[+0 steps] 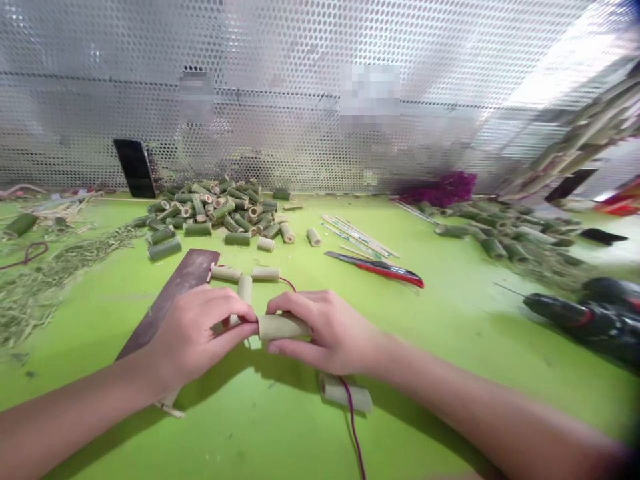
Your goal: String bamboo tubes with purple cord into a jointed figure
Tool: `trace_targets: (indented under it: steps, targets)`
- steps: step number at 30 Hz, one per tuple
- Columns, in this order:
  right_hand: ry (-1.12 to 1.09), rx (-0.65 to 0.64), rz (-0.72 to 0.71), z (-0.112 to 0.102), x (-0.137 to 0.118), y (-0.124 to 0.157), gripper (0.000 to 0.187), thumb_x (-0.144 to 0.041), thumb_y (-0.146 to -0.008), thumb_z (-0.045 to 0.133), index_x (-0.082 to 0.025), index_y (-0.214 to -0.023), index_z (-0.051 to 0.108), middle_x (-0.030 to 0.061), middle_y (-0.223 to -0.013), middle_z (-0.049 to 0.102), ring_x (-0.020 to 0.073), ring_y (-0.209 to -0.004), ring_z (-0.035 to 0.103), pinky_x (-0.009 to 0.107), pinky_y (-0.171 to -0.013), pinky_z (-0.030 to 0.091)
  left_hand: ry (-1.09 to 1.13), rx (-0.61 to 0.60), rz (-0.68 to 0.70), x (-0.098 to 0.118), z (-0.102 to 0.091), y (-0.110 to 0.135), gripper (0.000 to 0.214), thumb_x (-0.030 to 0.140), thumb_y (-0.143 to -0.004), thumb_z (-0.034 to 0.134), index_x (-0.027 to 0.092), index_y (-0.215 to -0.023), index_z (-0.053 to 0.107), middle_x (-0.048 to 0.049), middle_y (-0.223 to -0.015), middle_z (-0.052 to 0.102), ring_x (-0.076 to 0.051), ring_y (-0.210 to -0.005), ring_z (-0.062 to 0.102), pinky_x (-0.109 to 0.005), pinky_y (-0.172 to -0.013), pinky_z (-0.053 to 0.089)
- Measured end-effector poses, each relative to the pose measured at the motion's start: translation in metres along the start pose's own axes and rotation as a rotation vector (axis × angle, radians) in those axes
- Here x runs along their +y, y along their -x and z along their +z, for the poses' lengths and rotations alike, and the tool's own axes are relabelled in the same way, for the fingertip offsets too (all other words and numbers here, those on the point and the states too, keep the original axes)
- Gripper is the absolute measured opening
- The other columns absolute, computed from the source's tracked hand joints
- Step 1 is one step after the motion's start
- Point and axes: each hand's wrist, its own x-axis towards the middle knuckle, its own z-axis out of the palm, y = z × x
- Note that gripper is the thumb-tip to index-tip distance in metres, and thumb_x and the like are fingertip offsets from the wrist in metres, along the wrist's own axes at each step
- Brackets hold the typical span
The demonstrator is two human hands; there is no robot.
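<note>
The green tabletop (460,347) carries cut bamboo pieces (223,212), shavings (65,270), sticks (356,235), a utility knife (383,269) and a drill (590,319).

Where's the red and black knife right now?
In the head view, the knife lies on the green table, right of centre, just below the thin sticks and beyond the right hand.

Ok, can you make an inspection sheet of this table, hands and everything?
Surface: bright green flat tabletop, strewn with thin green shavings.
Job's things: pale cylindrical bamboo tube, held.
Clutter: heaped short green bamboo pieces, slim red-and-black knife, black power drill.
Grips: right-hand grip holds the tube; left-hand grip pinches at its end, contents hidden.
Cables: thin purple cord crosses another pale bamboo tube.
Surroundings: perforated silver metal screen behind; black rectangular phone propped up.
</note>
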Motion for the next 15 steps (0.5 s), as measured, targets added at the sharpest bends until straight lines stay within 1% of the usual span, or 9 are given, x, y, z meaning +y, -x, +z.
trace_targets:
  steps: [3,5,8,11,15]
  targets:
    - [-0.028,-0.012,0.002,0.002,-0.004,-0.001,0.03,-0.044,-0.095,0.068,-0.019,-0.109,0.058,0.0001,-0.08,0.067,0.0138,-0.066,0.06,0.025,-0.06,0.043,-0.018,-0.003,-0.021,0.003,0.001,0.0,0.032,0.039,-0.103,0.059,0.019,-0.081,0.071,0.0047,-0.066,0.071,-0.009,-0.056,0.065,-0.022,-0.055,0.053]
    - [-0.041,-0.01,-0.003,0.004,-0.004,-0.001,0.029,-0.041,-0.094,0.069,-0.019,-0.109,0.058,0.0004,-0.081,0.067,0.0143,-0.067,0.06,0.025,-0.062,0.044,-0.003,-0.007,-0.07,0.005,0.002,-0.001,0.032,0.038,-0.101,0.062,0.018,-0.077,0.068,0.0043,-0.063,0.069,-0.009,-0.054,0.064,-0.021,-0.051,0.052]
    - [-0.066,0.005,-0.028,0.006,-0.005,-0.001,0.028,-0.037,-0.094,0.068,-0.02,-0.111,0.055,0.0012,-0.085,0.067,0.0153,-0.07,0.061,0.026,-0.064,0.044,0.027,-0.047,-0.146,0.006,0.003,-0.002,0.028,0.037,-0.099,0.063,0.018,-0.079,0.069,0.0032,-0.066,0.07,-0.01,-0.054,0.065,-0.02,-0.05,0.053]
    - [-0.136,0.018,-0.061,0.007,-0.009,-0.002,0.028,-0.032,-0.094,0.064,-0.019,-0.114,0.049,0.0012,-0.086,0.064,0.0146,-0.067,0.057,0.026,-0.061,0.042,-0.003,-0.095,-0.124,0.005,0.005,-0.004,0.034,0.042,-0.101,0.058,0.018,-0.079,0.071,0.0037,-0.063,0.071,-0.01,-0.051,0.063,-0.022,-0.05,0.05]
    - [-0.269,-0.003,-0.012,0.009,-0.019,-0.003,0.026,-0.025,-0.093,0.058,-0.021,-0.111,0.04,-0.0016,-0.082,0.057,0.0124,-0.062,0.049,0.025,-0.056,0.038,-0.05,-0.133,-0.08,0.005,0.006,-0.006,0.047,0.052,-0.103,0.052,0.019,-0.075,0.071,0.0039,-0.058,0.068,-0.011,-0.048,0.059,-0.025,-0.047,0.043]
